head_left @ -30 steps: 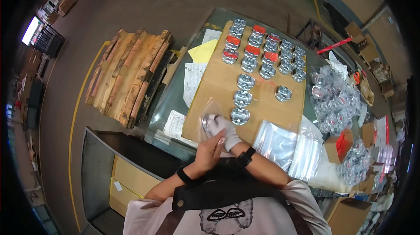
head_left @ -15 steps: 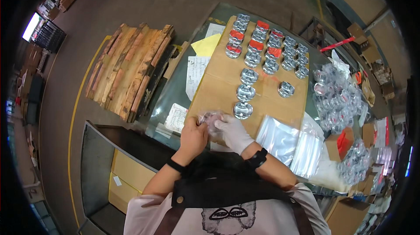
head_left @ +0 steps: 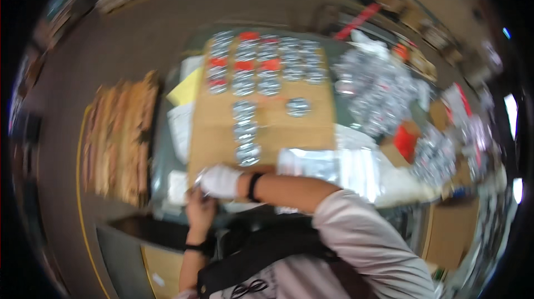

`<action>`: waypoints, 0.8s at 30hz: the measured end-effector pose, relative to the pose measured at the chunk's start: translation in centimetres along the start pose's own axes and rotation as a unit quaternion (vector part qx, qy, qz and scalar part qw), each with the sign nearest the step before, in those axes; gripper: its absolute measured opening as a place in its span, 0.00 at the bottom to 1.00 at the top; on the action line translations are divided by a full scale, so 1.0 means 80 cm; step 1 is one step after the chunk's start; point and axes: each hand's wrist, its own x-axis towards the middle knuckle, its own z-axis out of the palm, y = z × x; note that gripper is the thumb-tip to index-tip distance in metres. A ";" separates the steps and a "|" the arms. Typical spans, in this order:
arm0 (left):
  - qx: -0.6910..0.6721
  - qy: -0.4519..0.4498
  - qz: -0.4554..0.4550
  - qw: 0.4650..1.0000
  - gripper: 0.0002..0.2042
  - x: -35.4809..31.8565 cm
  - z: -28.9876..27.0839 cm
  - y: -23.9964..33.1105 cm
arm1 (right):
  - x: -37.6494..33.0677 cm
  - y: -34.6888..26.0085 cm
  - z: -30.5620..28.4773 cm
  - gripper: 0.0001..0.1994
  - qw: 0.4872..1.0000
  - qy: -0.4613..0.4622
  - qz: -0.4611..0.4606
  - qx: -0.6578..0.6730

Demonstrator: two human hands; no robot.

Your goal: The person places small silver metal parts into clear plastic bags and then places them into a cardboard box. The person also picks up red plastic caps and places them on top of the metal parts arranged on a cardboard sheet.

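My bare left hand (head_left: 200, 210) and white-gloved right hand (head_left: 222, 181) meet at the cardboard sheet's near left corner. Between their closed fingers is a shiny piece (head_left: 200, 178), mostly covered and blurred; it looks like a piston in a clear plastic bag. Just beyond, a short column of metal pistons (head_left: 245, 131) stands on the cardboard sheet (head_left: 217, 137). One piston (head_left: 298, 106) sits apart to the right. Farther back are several rows of pistons (head_left: 269, 84), some with red tops. Clear plastic bags (head_left: 311, 161) lie flat right of my hands.
Bagged pistons (head_left: 375, 90) form a heap on the table's right side, with another bagged pile (head_left: 434, 157) nearer. An open carton (head_left: 396, 151) with red inside stands between them. Papers (head_left: 181, 132) line the left edge. Wooden pallets (head_left: 119, 137) stand left; a grey bin (head_left: 119, 254) sits below.
The view has swung, so the table sits farther left and is blurred. My hands, still together on the wrapped piece, are lower left in view, and my right forearm now reaches across.
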 end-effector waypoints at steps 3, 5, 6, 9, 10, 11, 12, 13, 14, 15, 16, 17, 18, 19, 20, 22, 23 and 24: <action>-0.224 0.040 -0.072 0.971 0.22 -0.010 -0.027 0.016 | -0.042 -0.014 0.004 0.10 0.978 0.051 0.145 0.144; -0.283 0.069 -0.074 0.954 0.20 0.003 -0.029 0.052 | -0.109 0.005 -0.026 0.18 0.868 -0.008 0.222 0.444; -0.295 0.099 -0.069 0.948 0.20 0.007 -0.024 0.076 | -0.153 0.016 -0.041 0.20 0.841 -0.004 0.220 0.494; -0.300 0.075 -0.047 0.950 0.19 0.022 0.020 0.134 | -0.308 0.064 -0.100 0.19 0.835 0.168 0.311 0.422; -0.300 0.061 -0.038 0.951 0.19 0.026 0.036 0.157 | -0.358 0.088 -0.121 0.18 0.783 0.235 0.349 0.459; -0.294 0.041 -0.024 0.955 0.17 0.024 0.056 0.172 | -0.386 0.102 -0.208 0.16 0.822 0.250 0.407 0.312; -0.247 -0.031 -0.004 0.969 0.14 0.029 0.080 0.189 | -0.424 0.142 -0.223 0.14 0.793 0.349 0.441 0.233; -0.198 -0.102 0.013 0.975 0.12 0.033 0.107 0.204 | -0.461 0.183 -0.239 0.13 0.745 0.444 0.477 0.144; -0.153 -0.133 0.064 0.977 0.10 0.041 0.143 0.221 | -0.501 0.221 -0.255 0.11 0.681 0.523 0.509 0.059; -0.106 -0.157 0.111 0.976 0.08 0.047 0.179 0.239 | -0.505 0.226 -0.303 0.14 0.672 0.475 0.545 -0.160; -0.059 -0.228 0.127 0.964 0.10 0.054 0.207 0.253 | -0.526 0.267 -0.313 0.15 0.654 0.431 0.592 -0.189; 0.048 -0.242 0.151 0.957 0.13 0.056 0.234 0.262 | -0.531 0.287 -0.330 0.15 0.652 0.351 0.645 -0.187; 0.066 -0.221 0.173 0.958 0.13 0.055 0.262 0.275 | -0.553 0.309 -0.334 0.15 0.667 0.310 0.650 -0.191; 0.083 -0.199 0.195 0.957 0.14 0.053 0.288 0.286 | -0.580 0.337 -0.327 0.15 0.681 0.269 0.653 -0.195; 0.109 -0.215 0.188 0.952 0.15 0.054 0.314 0.285 | -0.593 0.358 -0.316 0.15 0.699 0.228 0.651 -0.188; 0.166 -0.232 0.136 0.949 0.17 0.048 0.340 0.260 | -0.556 0.352 -0.311 0.16 0.703 0.295 0.616 -0.197; 0.116 -0.241 0.110 0.957 0.16 0.047 0.337 0.257 | -0.534 0.323 -0.307 0.17 0.713 0.383 0.560 -0.177; 0.069 -0.245 0.081 0.964 0.15 0.049 0.329 0.252 | -0.513 0.290 -0.297 0.19 0.714 0.467 0.499 -0.147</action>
